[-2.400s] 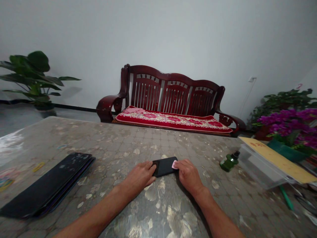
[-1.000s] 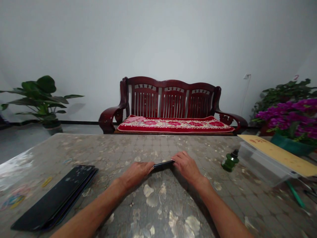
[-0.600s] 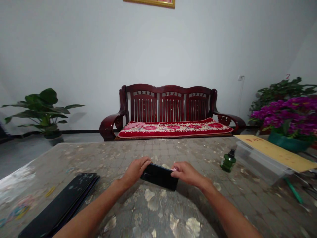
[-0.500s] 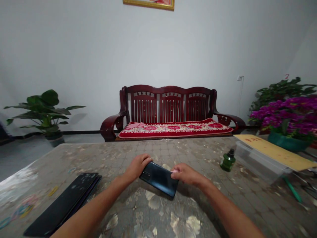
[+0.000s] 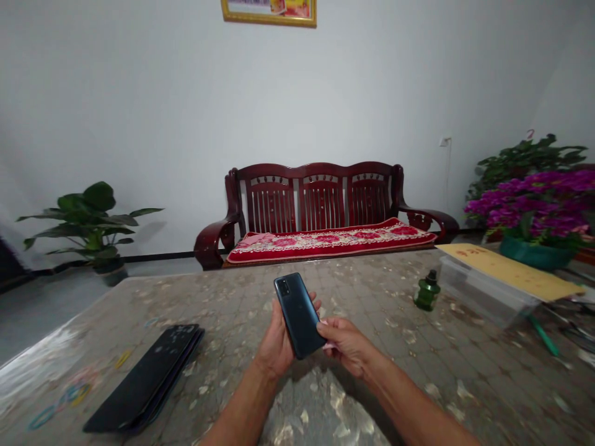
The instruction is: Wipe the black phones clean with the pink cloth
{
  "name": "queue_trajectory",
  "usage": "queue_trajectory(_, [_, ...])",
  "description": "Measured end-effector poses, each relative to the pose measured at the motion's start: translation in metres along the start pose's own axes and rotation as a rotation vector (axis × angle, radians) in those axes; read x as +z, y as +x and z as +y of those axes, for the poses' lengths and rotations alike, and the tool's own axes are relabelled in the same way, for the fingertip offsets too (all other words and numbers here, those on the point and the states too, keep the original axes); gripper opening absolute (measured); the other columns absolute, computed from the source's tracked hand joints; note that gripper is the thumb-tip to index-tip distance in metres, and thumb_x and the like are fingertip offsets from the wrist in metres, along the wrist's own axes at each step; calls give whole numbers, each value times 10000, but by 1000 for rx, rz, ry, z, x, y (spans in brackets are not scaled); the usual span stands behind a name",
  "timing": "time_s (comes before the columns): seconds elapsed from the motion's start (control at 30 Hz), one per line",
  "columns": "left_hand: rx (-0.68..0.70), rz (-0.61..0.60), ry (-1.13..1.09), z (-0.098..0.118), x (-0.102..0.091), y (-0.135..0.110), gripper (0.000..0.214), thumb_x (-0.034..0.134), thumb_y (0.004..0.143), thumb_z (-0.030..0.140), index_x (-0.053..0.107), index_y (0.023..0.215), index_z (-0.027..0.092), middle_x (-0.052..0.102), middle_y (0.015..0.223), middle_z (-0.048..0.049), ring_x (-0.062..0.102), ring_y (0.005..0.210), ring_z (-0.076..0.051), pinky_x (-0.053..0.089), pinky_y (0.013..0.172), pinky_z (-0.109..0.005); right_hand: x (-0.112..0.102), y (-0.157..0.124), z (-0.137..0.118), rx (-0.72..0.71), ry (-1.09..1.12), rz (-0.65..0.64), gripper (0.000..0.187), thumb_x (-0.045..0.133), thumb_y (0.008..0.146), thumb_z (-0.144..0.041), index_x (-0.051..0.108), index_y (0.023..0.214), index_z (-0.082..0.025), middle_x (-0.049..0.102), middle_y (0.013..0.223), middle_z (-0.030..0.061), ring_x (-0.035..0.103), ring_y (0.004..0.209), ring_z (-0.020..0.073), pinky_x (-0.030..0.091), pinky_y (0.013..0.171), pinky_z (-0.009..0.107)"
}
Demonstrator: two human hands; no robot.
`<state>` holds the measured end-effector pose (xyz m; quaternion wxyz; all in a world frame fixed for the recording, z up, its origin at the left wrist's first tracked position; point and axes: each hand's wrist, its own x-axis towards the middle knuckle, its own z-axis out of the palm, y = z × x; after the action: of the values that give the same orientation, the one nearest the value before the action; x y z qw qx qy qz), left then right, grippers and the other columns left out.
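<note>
A dark blue smartphone point(image 5: 297, 313) is held up over the table with its back and camera block facing me. My left hand point(image 5: 275, 347) cradles it from below, the thumb along its left edge and fingertips showing past the right edge. At the lower right corner of the phone, my right hand point(image 5: 346, 345) is closed in a pinch. Between its fingers shows a bit of a small pale pink, soft-looking piece point(image 5: 329, 344), mostly hidden by the hand; its kind is unclear. Thumb and fingers are against or very near the phone's edge.
On the patterned tablecloth point(image 5: 223, 297) lie a black wallet-like case point(image 5: 144, 378) and several coloured bands point(image 5: 77, 393) at left. To the right are a green bottle point(image 5: 426, 291) and a clear plastic box point(image 5: 486, 291) under a yellow envelope point(image 5: 506, 269). A wooden bench point(image 5: 320, 170) stands beyond.
The phone has turned from lying slantwise to nearly upright, its camera end away from me. My left hand has shifted from its left end to underneath it. The view has tilted slightly.
</note>
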<state>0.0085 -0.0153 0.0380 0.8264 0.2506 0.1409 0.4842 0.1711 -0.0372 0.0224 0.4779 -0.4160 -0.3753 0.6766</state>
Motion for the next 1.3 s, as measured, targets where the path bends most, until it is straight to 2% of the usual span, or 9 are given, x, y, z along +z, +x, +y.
queue_trajectory(0.13, [-48, 185, -120, -1, -1, 7, 761, 270, 983, 674, 647, 1239, 65, 743, 1089, -177, 712, 993, -257, 537, 955, -394, 9, -8, 4, -222, -117, 135, 470, 787, 678, -590, 681, 764, -140, 595, 659, 9, 496, 586, 116, 391, 528, 218])
queue_trajectory(0.27, [-59, 249, -143, 3, -6, 4, 772, 219, 995, 657, 674, 1156, 54, 751, 1038, -167, 719, 965, -252, 550, 934, -398, 14, -14, -6, -648, -493, 317, 272, 618, 879, -413, 746, 931, -179, 691, 892, 71, 616, 818, 199, 496, 734, 305])
queue_trajectory(0.37, [-131, 183, -127, 1, -10, 0, 825, 186, 983, 682, 684, 1117, 38, 745, 1007, -177, 714, 954, -268, 550, 924, -426, 22, -19, -8, -938, -875, 224, 218, 525, 942, -198, 739, 976, -215, 699, 962, 72, 631, 929, 210, 503, 856, 345])
queue_trajectory(0.47, [-176, 120, -154, -1, -12, -2, 858, 177, 964, 713, 685, 1102, 36, 731, 1007, -188, 704, 957, -273, 548, 917, -426, 31, -26, 1, -1077, -1195, 119, 214, 529, 939, -108, 711, 964, -217, 699, 938, 60, 614, 912, 210, 508, 837, 340])
queue_trajectory(0.67, [-243, 96, -229, -1, -20, -4, 822, 256, 965, 709, 656, 1141, 13, 712, 1020, -179, 696, 927, -222, 560, 835, -302, 35, -35, 13, -1121, -1448, 9, 183, 542, 934, -77, 681, 969, -191, 682, 950, 63, 582, 904, 216, 500, 847, 334])
queue_trajectory(0.87, [-246, 41, -216, -11, -30, -3, 575, 395, 1002, 583, 705, 1005, 99, 732, 871, -90, 708, 909, -233, 521, 950, -373, 43, -10, -14, -1095, -1538, 159, 146, 587, 933, -95, 697, 941, -192, 678, 946, 70, 570, 909, 222, 478, 829, 334])
queue_trajectory(1.0, [-238, 33, -162, -13, -32, -4, 546, 431, 991, 586, 720, 1007, 123, 748, 879, -88, 711, 956, -255, 520, 955, -383, 51, -4, -21, -1070, -1534, 211, 144, 595, 938, -113, 700, 977, -203, 674, 955, 69, 559, 910, 225, 473, 806, 333])
queue_trajectory(1.13, [-241, 43, -162, -10, -30, -6, 593, 417, 988, 607, 707, 1030, 91, 737, 847, -91, 722, 858, -222, 565, 864, -334, 52, -19, -6, -1112, -1516, 106, 132, 579, 937, -109, 681, 962, -191, 673, 957, 70, 557, 927, 230, 476, 872, 352])
queue_trajectory(1.3, [-229, -21, -119, -2, -26, -7, 632, 426, 976, 617, 687, 1118, 60, 736, 966, -138, 708, 959, -239, 567, 872, -332, 52, -36, 14, -1097, -1474, 9, 171, 564, 918, -87, 650, 1023, -190, 664, 1006, 78, 571, 956, 226, 495, 908, 374])
